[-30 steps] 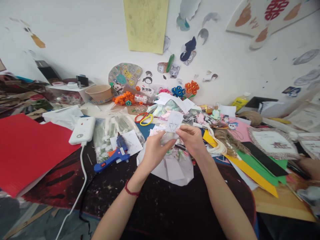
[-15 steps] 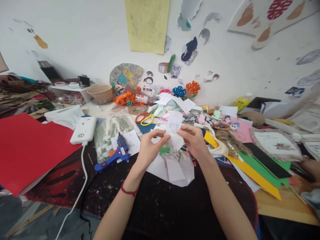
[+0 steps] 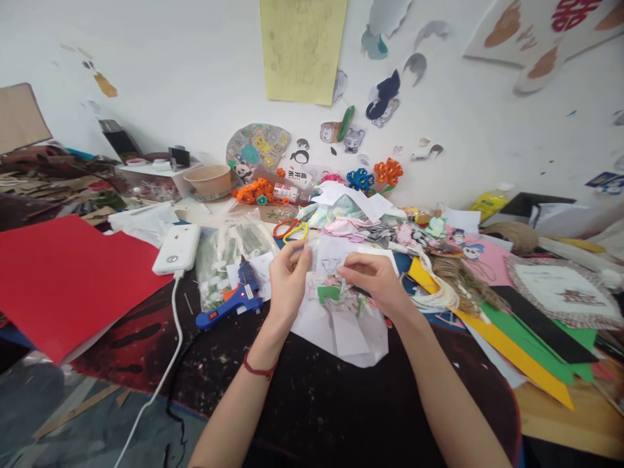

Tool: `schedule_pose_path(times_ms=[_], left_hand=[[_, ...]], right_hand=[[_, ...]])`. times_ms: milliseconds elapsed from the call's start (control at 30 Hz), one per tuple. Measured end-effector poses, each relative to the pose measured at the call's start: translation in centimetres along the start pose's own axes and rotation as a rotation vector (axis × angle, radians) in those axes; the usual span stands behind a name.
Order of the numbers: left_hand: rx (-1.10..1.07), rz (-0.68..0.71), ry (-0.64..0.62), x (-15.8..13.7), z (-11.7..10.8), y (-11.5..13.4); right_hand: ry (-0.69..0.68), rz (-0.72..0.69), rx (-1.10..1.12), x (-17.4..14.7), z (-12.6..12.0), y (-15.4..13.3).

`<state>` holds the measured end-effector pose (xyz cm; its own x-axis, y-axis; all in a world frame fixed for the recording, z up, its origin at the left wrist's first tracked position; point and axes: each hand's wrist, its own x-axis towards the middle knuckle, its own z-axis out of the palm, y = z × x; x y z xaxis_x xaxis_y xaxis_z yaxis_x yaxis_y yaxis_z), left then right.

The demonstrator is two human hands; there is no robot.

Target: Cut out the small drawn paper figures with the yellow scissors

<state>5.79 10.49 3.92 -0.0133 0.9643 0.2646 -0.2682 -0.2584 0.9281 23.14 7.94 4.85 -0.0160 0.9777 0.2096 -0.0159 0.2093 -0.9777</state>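
Note:
A small white paper with a line-drawn face [image 3: 333,255] shows between my hands, above the clutter. My left hand [image 3: 287,276] is closed in a pinch to the left of this paper; what its fingertips hold, if anything, is too small to tell. My right hand [image 3: 377,276] is also pinched, its fingertips overlapping the paper's right edge. Whether it grips the paper or something thinner I cannot tell. Below both hands lies a white sheet [image 3: 312,331] with green and pink scraps [image 3: 329,294] and a folded white paper [image 3: 350,333] on it.
A blue hot glue gun [image 3: 234,302] lies left, beside a white power bank [image 3: 176,249] with a trailing cable. Red-and-yellow-handled scissors [image 3: 291,229] rest behind. White cord [image 3: 439,292] and coloured paper strips [image 3: 526,354] are on the right, red card [image 3: 73,279] far left.
My hands have moved apart, and the rounded white piece between them no longer shows. The face drawing sits lower and further left between them. The view has turned slightly left.

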Motion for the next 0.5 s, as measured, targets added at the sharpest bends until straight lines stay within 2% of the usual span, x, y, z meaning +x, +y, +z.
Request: schedule_pose_path(times_ms=[267, 500], left_hand=[[-0.144, -0.051, -0.105, -0.25, 0.32, -0.15], [-0.124, -0.033, -0.141, -0.42, 0.20, -0.20]], right_hand=[[0.039, 0.048, -0.032, 0.09, 0.61, 0.31], [0.051, 0.038, -0.056, 0.24, 0.49, 0.95]])
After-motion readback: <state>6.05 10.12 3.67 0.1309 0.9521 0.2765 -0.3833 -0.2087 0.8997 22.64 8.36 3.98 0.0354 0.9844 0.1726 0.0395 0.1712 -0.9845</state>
